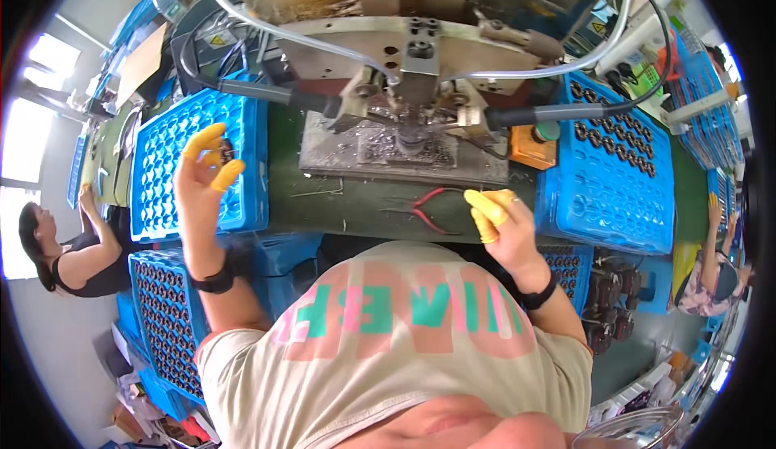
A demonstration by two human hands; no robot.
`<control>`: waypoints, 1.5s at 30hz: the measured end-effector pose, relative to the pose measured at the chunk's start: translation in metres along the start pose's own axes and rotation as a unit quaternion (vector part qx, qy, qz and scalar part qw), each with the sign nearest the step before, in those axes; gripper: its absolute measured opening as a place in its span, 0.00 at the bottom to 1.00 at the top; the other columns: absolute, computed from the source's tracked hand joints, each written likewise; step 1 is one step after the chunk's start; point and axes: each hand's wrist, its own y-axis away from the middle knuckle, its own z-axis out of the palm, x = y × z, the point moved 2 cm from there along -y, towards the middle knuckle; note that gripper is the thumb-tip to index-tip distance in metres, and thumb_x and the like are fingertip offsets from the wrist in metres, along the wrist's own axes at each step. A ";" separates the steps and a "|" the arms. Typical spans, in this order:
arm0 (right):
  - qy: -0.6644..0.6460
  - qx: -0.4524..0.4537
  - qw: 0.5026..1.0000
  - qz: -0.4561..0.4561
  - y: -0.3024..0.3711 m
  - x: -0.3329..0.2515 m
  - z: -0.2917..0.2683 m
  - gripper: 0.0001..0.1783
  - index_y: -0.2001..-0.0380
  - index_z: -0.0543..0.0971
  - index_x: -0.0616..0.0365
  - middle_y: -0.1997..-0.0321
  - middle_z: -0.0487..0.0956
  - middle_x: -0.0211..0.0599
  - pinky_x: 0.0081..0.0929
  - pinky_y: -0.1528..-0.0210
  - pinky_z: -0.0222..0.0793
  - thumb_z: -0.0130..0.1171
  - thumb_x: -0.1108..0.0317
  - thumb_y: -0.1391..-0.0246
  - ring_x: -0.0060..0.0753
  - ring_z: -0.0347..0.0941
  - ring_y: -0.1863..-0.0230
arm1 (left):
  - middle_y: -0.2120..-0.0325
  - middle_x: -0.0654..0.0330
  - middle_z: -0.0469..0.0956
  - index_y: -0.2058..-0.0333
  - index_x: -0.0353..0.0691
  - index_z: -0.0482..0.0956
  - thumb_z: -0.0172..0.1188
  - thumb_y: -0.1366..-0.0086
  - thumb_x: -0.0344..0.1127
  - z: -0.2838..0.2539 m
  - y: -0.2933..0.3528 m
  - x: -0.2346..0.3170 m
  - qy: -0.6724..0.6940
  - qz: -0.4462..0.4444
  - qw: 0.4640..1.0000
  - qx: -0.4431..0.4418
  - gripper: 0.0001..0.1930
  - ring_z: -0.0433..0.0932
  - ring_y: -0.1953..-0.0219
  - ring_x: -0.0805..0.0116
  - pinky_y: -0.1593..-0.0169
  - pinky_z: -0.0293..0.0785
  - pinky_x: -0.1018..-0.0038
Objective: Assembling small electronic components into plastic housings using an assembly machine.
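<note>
Over the left blue tray [152,213], my left hand [202,170] pinches a small dark metal part [227,151] between yellow-covered fingertips. The part's exact kind is hard to make out. My right hand [505,221], also with yellow finger covers, hovers above the front of the green bench [364,219], its fingers loosely apart with nothing visible in them. Close to its left lies a pair of red-handled pliers [420,206]. Ahead of both hands stands a machine fixture [416,126] with metal chips around its base.
At the right, a blue tray [606,215] holds rows of dark round parts at its far end. An orange container [533,148] with a green top stands beside it. Filled trays [166,311] sit lower left. Hoses and cables arch over the fixture. Other people work at both sides.
</note>
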 end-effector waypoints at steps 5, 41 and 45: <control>-0.001 -0.018 1.000 0.024 0.016 0.006 0.040 0.17 0.59 0.81 0.58 0.64 0.78 0.39 0.34 0.67 0.73 0.67 0.75 0.57 0.43 0.76 0.68 | 0.54 0.57 0.75 0.46 0.30 0.71 0.64 0.44 0.19 0.013 0.014 -0.029 0.104 -0.028 0.994 0.013 0.26 0.75 0.63 0.74 0.58 0.76 0.77; -0.125 0.064 0.984 0.112 -0.077 -0.004 0.026 0.22 0.52 0.77 0.61 0.59 0.78 0.39 0.27 0.57 0.71 0.69 0.69 0.51 0.32 0.76 0.60 | 0.58 0.61 0.74 0.51 0.31 0.75 0.67 0.46 0.22 0.029 0.021 -0.026 -0.035 -0.002 0.998 -0.055 0.22 0.75 0.61 0.76 0.56 0.72 0.82; -0.098 0.065 0.989 0.092 -0.100 -0.009 0.042 0.26 0.53 0.78 0.59 0.58 0.78 0.40 0.30 0.55 0.72 0.73 0.65 0.57 0.37 0.76 0.58 | 0.61 0.62 0.74 0.54 0.33 0.79 0.68 0.48 0.22 0.029 0.020 -0.017 -0.045 0.029 0.997 -0.050 0.20 0.76 0.63 0.76 0.60 0.73 0.81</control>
